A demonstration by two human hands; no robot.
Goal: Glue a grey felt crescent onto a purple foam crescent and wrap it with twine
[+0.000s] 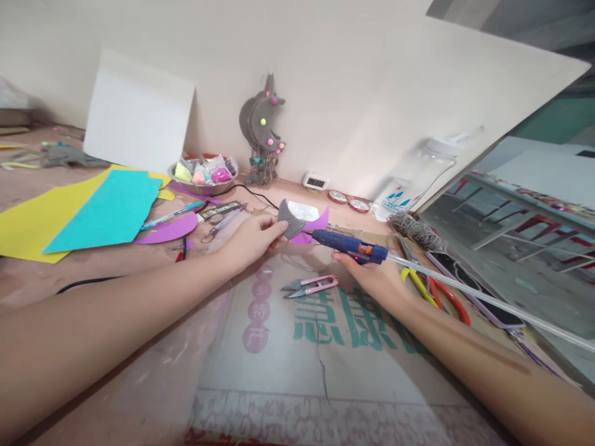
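Two bare hands meet over the table (28, 282). The left hand (255, 241) pinches a grey, yarn-covered piece (289, 220) by its near side, thumb on top, seemingly so the far edge is exposed. The right hand (372, 279) grips a blue glue gun (346, 243), its tip pointed at the piece; whether they touch, I cannot tell. A long clear glue stick (465, 291) juts from the rear, presumably too long to fit inside. Just beside the piece lies a purple shape (320, 220); whether the two are joined is unclear. Pink-handled snips (304, 288) rest between the arms, probably for easy reach, on a printed sheet (279, 378) that likely shields the tabletop. Farther right sits grey yarn (416, 230). At left, a metal bowl (204, 188) gathers small colourful packets (220, 175), and a crescent ornament (260, 121) hangs on the wall (372, 74), clear of the clutter.
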